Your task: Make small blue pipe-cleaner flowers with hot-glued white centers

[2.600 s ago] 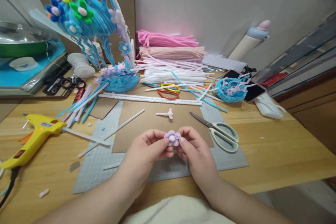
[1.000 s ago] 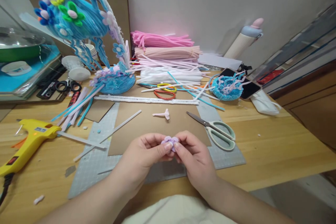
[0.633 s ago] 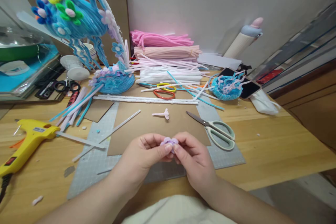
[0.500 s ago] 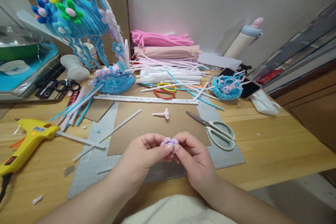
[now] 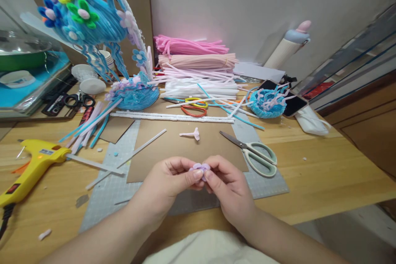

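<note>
left hand (image 5: 171,181), right hand (image 5: 229,183) pinch purple flower (image 5: 201,166)

My left hand (image 5: 167,185) and right hand (image 5: 232,187) nearly meet here, the purple flower (image 5: 197,166) plugging the gap between. Far side: there's room over the cardboard (image 5: 216,142), past one pink piece (image 5: 195,134), until the white rods (image 5: 173,116) bar the way left to right! Rightward, the scissors (image 5: 251,149) block a low slide, but beyond them wooden table (image 5: 328,165) opens wide. Leftward it's tight: a slanting clear stick (image 5: 139,150), then the yellow glue gun (image 5: 40,156). High at far left, the blue ornament (image 5: 102,16) crowds any reach.
</note>
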Motion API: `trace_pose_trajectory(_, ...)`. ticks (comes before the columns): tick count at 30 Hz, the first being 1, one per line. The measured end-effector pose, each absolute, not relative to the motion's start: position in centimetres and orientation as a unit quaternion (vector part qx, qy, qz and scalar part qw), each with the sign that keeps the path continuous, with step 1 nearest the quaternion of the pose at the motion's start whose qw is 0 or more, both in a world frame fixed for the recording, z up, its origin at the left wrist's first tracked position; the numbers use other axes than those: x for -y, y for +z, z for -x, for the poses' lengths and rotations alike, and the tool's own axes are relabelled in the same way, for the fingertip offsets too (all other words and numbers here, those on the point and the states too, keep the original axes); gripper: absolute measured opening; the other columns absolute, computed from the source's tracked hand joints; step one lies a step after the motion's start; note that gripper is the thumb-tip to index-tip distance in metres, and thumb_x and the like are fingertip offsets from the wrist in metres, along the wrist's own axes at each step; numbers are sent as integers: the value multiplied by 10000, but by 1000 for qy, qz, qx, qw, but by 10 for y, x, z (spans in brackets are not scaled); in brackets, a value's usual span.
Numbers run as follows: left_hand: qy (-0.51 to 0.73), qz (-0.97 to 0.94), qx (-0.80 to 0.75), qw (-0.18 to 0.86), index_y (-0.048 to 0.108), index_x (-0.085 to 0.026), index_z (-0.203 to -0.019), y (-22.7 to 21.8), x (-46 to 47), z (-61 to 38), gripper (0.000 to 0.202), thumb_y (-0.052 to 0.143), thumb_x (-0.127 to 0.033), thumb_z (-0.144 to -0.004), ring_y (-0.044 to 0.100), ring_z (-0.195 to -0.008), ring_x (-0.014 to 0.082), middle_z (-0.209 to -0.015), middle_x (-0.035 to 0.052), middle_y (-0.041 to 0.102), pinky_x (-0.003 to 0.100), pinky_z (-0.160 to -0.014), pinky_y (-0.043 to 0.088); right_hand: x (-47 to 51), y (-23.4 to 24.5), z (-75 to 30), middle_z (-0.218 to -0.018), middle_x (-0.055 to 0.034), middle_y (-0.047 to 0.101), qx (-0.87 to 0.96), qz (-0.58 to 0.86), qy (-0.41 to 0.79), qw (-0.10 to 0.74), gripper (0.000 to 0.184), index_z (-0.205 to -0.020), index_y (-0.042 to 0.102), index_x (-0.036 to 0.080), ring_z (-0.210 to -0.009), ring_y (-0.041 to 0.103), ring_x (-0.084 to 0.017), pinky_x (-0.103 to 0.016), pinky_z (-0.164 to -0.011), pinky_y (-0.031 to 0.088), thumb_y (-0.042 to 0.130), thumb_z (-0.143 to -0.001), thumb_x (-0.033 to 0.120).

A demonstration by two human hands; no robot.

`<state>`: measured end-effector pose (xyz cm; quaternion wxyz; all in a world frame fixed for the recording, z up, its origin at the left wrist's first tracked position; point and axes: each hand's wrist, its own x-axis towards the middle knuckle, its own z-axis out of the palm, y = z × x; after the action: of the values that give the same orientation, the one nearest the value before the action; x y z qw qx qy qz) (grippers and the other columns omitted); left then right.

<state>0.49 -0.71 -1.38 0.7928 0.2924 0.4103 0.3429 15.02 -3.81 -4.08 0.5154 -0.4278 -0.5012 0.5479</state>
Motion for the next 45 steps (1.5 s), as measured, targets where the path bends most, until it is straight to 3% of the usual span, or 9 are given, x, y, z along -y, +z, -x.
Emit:
trace_pose_trajectory(4, 352, -228, -391, 819, 682, -123, -760, -13, 6, -5, 127, 757, -209, -706, 627, -637, 98, -722, 31, 698, 206, -661, 530, 37, -44, -151, -777, 5, 541, 465, 416, 560, 545, 131, -909, 545, 227, -641, 504, -112, -220, -569, 424, 496, -907, 349)
trace_pose_trajectory(7, 358, -211, -389, 822, 673, -143, -849, -12, 5, -3, 110, 708, -190, -756, 630, -706, 110, -804, 37, 684, 208, -665, 533, 35, -45, -153, -987, -29, 528, 538, 441, 463, 549, 164, -1035, 566, 260, -894, 526, -159, -272, -767, 446, 529, -884, 313)
trace_pose_trajectory(9, 353, -212, -387, 825, 669, -150, -870, -12, 5, -1, 95, 679, -182, -781, 618, -742, 112, -843, 38, 668, 206, -666, 526, 33, -44, -154, -1108, -48, 506, 586, 457, 409, 529, 204, -1080, 587, 263, -1066, 480, -188, -310, -911, 392, 522, -887, 261)
trace_pose_trajectory(11, 345, -214, -379, 832, 669, -143, -848, -13, 5, 0, 68, 666, -183, -794, 588, -733, 97, -837, 31, 645, 191, -657, 506, 31, -42, -154, -1127, -48, 521, 609, 458, 391, 516, 204, -1062, 609, 267, -1109, 471, -191, -322, -955, 362, 510, -893, 209)
trace_pose_trajectory(19, 326, -234, -357, 843, 645, -141, -813, -12, 8, -2, 91, 661, -230, -800, 516, -674, 90, -755, 12, 588, 192, -606, 431, 29, -41, -153, -825, -28, 600, 597, 457, 402, 523, 63, -858, 615, 215, -786, 566, -168, -288, -715, 443, 557, -869, 192)
trace_pose_trajectory(25, 344, -278, -371, 816, 615, -157, -795, -7, 9, -3, 130, 717, -225, -749, 532, -655, 94, -728, 5, 626, 202, -615, 433, 34, -40, -155, -809, -27, 626, 617, 455, 397, 505, 84, -859, 624, 225, -785, 566, -175, -302, -721, 431, 544, -883, 222)
trace_pose_trajectory(36, 330, -261, -341, 841, 693, -142, -819, -11, 8, -2, 94, 723, -194, -747, 582, -681, 91, -729, 14, 672, 200, -682, 452, 34, -39, -156, -768, 2, 609, 637, 406, 393, 525, 224, -943, 669, 281, -726, 556, -142, -265, -680, 429, 544, -868, 112)
trace_pose_trajectory(45, 315, -269, -356, 838, 697, -136, -791, -14, 6, 0, 107, 744, -204, -724, 584, -683, 105, -710, 21, 670, 219, -700, 457, 35, -37, -156, -743, -1, 621, 636, 408, 399, 520, 206, -907, 687, 275, -717, 569, -147, -266, -668, 437, 556, -864, 122)
